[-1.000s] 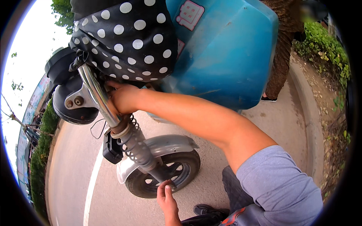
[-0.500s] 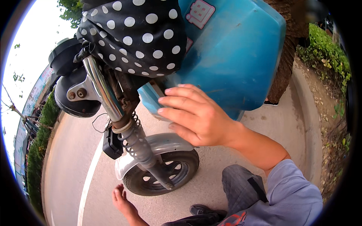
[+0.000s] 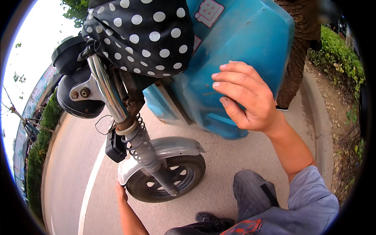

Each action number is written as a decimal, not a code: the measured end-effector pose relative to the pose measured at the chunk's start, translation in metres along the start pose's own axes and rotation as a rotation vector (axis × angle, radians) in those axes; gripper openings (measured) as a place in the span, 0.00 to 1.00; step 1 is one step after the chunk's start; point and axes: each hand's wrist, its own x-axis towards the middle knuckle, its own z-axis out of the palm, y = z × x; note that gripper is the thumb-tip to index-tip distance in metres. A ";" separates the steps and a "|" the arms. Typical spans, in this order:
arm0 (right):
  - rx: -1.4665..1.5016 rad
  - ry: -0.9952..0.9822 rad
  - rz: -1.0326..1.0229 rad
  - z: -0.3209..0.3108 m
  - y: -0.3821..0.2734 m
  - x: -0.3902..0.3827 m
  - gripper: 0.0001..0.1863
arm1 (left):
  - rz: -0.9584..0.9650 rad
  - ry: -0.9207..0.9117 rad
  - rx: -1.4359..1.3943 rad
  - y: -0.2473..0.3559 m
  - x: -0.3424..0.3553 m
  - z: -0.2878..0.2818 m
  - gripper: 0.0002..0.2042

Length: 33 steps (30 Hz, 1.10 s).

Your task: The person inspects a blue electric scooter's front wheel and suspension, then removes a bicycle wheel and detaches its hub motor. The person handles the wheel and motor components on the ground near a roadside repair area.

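My right hand [image 3: 250, 100] is held in front of the blue body panel [image 3: 231, 74] of a three-wheeled vehicle, fingers slightly bent and apart, holding nothing. Whether its fingertips touch the panel cannot be told. Low on the left, my left hand [image 3: 121, 192] is against the rear end of the silver front fender [image 3: 172, 147]; its fingers are mostly hidden there. Under the fender stands the black front wheel [image 3: 166, 180]. A fork with a coil spring [image 3: 143, 147] rises from the wheel to a chrome tube [image 3: 105, 86].
A black cover with white dots [image 3: 149, 37] drapes over the handlebar area. A black round lamp housing [image 3: 78, 98] sits beside the chrome tube. Behind the blue panel stands a person in brown trousers [image 3: 291, 66]. A kerb [image 3: 323, 133] and hedge run along the right.
My right hand has moved right and up, away from the gap beside the blue panel. My left hand has risen to the fender's end.
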 end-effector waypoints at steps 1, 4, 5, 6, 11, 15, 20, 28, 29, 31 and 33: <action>0.008 0.001 0.004 0.000 0.000 0.000 0.15 | -0.010 -0.029 0.024 -0.004 0.004 0.002 0.23; 0.013 0.005 0.001 -0.002 -0.001 0.000 0.15 | -0.003 -0.091 0.058 -0.008 0.014 0.001 0.22; 0.017 0.005 -0.001 -0.002 -0.001 0.000 0.15 | 0.015 -0.106 0.039 -0.010 0.016 0.002 0.22; 0.024 0.005 -0.003 -0.002 -0.001 0.000 0.15 | 0.033 -0.120 0.020 -0.013 0.016 0.001 0.21; 0.011 -0.002 0.014 0.000 0.001 0.000 0.15 | 0.076 -0.097 -0.006 0.000 0.001 0.013 0.20; 0.009 -0.001 0.026 0.003 -0.003 0.008 0.15 | 0.090 -0.053 0.043 0.006 -0.030 0.001 0.20; -0.019 -0.023 0.009 0.003 -0.005 0.012 0.14 | 0.114 0.014 0.079 0.015 -0.077 0.004 0.21; -0.046 -0.039 -0.011 -0.006 -0.005 0.011 0.13 | 0.223 0.077 0.284 -0.009 -0.154 -0.001 0.22; -0.052 -0.043 -0.007 -0.010 -0.005 0.010 0.13 | 0.219 0.060 0.288 -0.002 -0.167 0.006 0.22; -0.065 -0.057 -0.020 -0.011 -0.002 0.012 0.13 | 0.238 0.032 0.265 0.016 -0.192 0.020 0.22; -0.072 -0.063 -0.031 -0.012 -0.001 0.014 0.13 | 0.218 0.005 0.243 0.005 -0.201 0.013 0.22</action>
